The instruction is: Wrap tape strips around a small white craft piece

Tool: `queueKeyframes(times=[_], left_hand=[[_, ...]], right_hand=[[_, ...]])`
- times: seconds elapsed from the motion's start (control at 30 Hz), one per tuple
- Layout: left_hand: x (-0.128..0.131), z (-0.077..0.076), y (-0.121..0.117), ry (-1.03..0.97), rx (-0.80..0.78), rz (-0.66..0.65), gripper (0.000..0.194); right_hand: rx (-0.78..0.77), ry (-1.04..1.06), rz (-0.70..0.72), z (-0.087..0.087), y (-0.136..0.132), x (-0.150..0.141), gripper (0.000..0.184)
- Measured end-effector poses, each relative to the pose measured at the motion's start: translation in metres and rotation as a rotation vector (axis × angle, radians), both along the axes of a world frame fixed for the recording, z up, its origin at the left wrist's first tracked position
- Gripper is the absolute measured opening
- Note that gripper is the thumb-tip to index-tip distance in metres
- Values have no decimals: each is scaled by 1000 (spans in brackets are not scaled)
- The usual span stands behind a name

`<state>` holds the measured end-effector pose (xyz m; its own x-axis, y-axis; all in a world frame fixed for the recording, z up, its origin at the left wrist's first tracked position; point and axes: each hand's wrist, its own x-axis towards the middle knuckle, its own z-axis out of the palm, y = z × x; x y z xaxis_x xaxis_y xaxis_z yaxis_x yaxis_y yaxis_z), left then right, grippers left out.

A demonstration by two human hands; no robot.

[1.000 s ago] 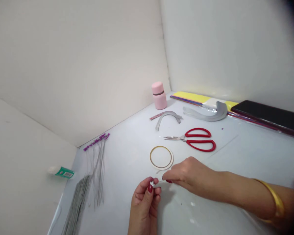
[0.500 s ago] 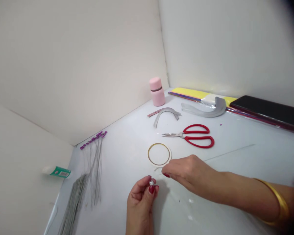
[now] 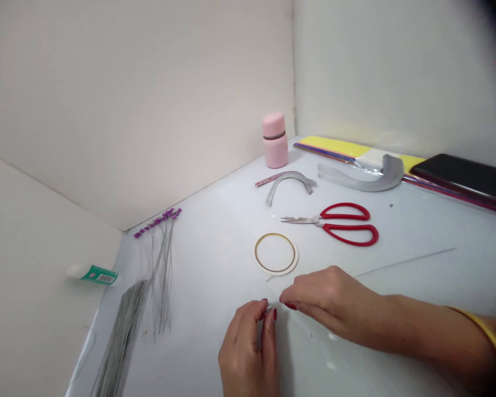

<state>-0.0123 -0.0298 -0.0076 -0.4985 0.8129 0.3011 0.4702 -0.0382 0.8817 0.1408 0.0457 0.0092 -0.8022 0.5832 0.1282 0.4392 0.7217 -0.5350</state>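
Observation:
My left hand [image 3: 248, 344] is at the bottom middle of the view, its fingertips pinched around a tiny silver piece [image 3: 268, 310] that they mostly hide. My right hand [image 3: 330, 309] comes in from the right, with a gold bangle [image 3: 485, 331] on its arm. Its fingertips nearly meet my left hand and seem to pinch a fine wire, too thin to follow clearly. Just above both hands, a gold-edged ring [image 3: 275, 253] lies on a white paper disc [image 3: 290, 259].
Red-handled scissors [image 3: 347, 223] and a curved silver strip [image 3: 289, 182] lie beyond the ring. Further back are a pink bottle [image 3: 274, 140], a black phone [image 3: 463, 176] and yellow sheets [image 3: 334, 146]. On the left are purple-tipped wires [image 3: 157, 223], a grey wire bundle [image 3: 124, 331] and a glue tube [image 3: 93, 274].
The view has swung and tilted a little. My hands have drawn closer together, and my left fingers now cover more of the silver piece.

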Motion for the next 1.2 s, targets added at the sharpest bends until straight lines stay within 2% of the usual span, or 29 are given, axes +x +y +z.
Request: queueKeyframes(times=[0.1,0.2,0.33,0.67,0.9,1.13,1.2], left_hand=[[0,0,0,16,33,-49,19],[1,0,-1,10,25,-11,21],[3,1,-3,-91,-24,53,18],[3,-2,-2,-155,-11,52,22],[-5,-7,-3,-387,-141,-73,21],[-6,-2,-1,-347,-51,-138,11],[-6,0,-1,-367,-68,-126,12]], right_hand=[[3,17,32,-1,0,-1,22],[34,20,45,-3,0,-2,22],[55,21,41,-3,-1,-1,23],[74,12,46,1,-2,-1,23],[73,22,53,1,-3,0,22],[38,79,26,-1,-2,1,24],[30,78,15,-2,-2,1,25]])
